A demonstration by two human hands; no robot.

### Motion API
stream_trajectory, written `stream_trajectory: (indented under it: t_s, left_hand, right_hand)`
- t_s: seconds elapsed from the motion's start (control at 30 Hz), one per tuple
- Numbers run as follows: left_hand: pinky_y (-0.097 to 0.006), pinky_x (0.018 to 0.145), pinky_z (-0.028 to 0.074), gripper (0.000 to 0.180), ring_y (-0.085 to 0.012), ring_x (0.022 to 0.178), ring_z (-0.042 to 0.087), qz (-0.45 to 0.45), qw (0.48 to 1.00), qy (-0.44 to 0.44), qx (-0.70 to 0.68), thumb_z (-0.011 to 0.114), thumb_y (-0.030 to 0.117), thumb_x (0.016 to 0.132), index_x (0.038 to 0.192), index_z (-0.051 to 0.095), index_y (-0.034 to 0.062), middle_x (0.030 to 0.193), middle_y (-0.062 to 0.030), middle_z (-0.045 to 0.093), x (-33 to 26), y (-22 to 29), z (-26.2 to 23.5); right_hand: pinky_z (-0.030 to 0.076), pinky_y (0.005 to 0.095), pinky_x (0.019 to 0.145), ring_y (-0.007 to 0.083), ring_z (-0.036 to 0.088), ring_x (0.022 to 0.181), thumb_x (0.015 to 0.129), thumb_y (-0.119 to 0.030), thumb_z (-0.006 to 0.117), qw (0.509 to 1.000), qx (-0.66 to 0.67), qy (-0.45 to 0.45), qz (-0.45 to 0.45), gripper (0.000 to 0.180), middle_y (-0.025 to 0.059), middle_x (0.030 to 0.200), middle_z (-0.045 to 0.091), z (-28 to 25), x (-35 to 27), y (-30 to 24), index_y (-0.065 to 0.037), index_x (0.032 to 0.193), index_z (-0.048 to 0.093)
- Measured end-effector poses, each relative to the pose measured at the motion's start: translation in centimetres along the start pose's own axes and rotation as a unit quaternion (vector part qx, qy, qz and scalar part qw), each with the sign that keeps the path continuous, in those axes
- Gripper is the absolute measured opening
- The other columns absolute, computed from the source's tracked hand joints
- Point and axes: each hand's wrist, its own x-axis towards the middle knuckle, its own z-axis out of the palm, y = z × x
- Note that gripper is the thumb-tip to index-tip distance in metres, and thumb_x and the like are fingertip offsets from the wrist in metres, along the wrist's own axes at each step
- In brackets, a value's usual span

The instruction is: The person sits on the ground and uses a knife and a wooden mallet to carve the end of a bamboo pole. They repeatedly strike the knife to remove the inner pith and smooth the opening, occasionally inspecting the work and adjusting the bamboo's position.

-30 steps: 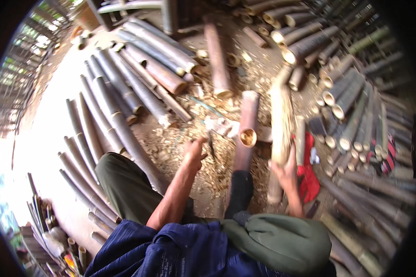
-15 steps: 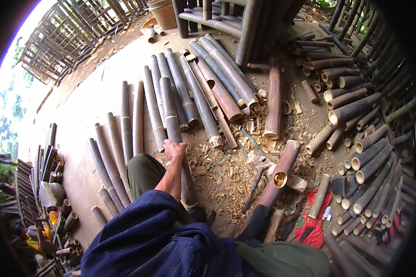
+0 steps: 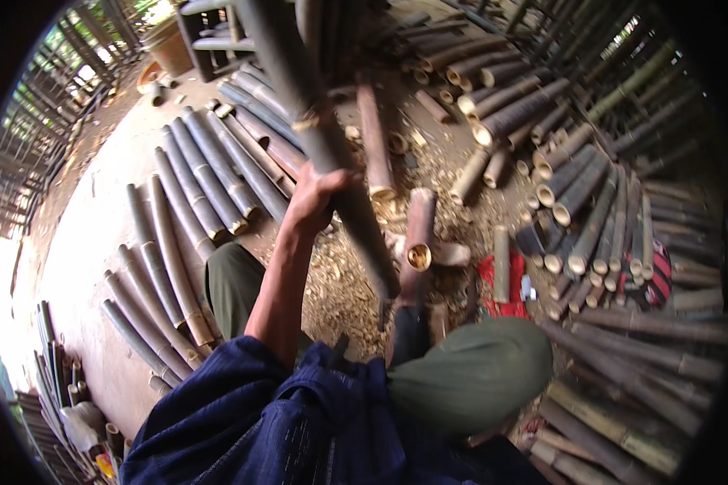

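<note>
My left hand (image 3: 316, 196) is wrapped round a thick dark bamboo pole (image 3: 361, 234). The pole slants across the middle, its far end raised toward the top edge and its near end low over the wood chips. My right hand is out of view. Just right of the pole's near end lies a reddish-brown bamboo piece (image 3: 415, 279) with a round hole cut in its side. Its far part rests by a pale wood block (image 3: 451, 255), and a black-covered foot (image 3: 409, 330) is against its near part.
Bamboo poles (image 3: 206, 166) lie in a row at left. Cut bamboo tubes (image 3: 514, 113) are piled at right. Wood chips (image 3: 340, 283) cover the ground ahead. A short bamboo tube (image 3: 501, 271) lies on red cloth (image 3: 487, 279). A bucket (image 3: 168, 50) stands at the far left.
My left hand has lifted the dark bamboo pole from beside my left knee and swung it rightward, near the holed bamboo piece. The whole view has shifted toward the right.
</note>
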Motion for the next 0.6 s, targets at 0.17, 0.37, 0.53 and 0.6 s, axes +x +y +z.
stream_trajectory:
  t_s: [0.17,0.37,0.53,0.6]
  left_hand:
    - [-0.037,0.079,0.059,0.06,-0.0208,0.085,0.069,0.031,0.991,-0.118,0.052,0.088,0.021,0.062,0.112,0.063,-0.0007,0.095,-0.0096,0.07,2.1,-1.7,9.9]
    - [-0.035,0.09,0.058,0.074,-0.0197,0.096,0.07,0.002,0.965,-0.227,0.134,0.094,0.015,0.055,0.121,0.064,-0.0019,0.107,-0.0091,0.073,1.9,-1.1,14.8]
    - [-0.032,0.09,0.055,0.068,-0.0148,0.098,0.067,0.048,0.947,-0.278,0.156,0.09,0.012,0.06,0.121,0.065,-0.0015,0.104,-0.0054,0.072,0.6,-1.1,16.0]
    - [-0.032,0.09,0.055,0.068,-0.0141,0.098,0.066,0.058,0.935,-0.311,0.159,0.089,0.009,0.06,0.122,0.065,-0.0015,0.105,-0.0053,0.072,0.1,-1.2,16.5]
  right_hand:
    - [0.037,0.0435,0.111,0.0356,0.049,0.128,0.082,-0.03,0.076,0.999,0.046,0.016,-0.012,0.094,0.0251,0.142,0.048,0.1,0.1,-2.9,0.002,0.158,0.03]
    - [0.039,0.0426,0.109,0.0344,0.05,0.125,0.083,-0.031,0.075,0.998,0.057,0.032,-0.018,0.092,0.0243,0.139,0.05,0.1,-0.6,-4.3,0.002,0.157,0.031]
    - [0.04,0.0418,0.107,0.0335,0.052,0.122,0.084,-0.032,0.074,0.997,0.064,0.043,-0.021,0.091,0.0237,0.136,0.051,0.1,-0.7,-5.1,0.002,0.157,0.032]
    - [0.041,0.0415,0.106,0.0331,0.052,0.121,0.084,-0.033,0.074,0.997,0.061,0.05,-0.023,0.09,0.0234,0.135,0.052,-0.2,-0.6,-5.4,0.002,0.157,0.032]
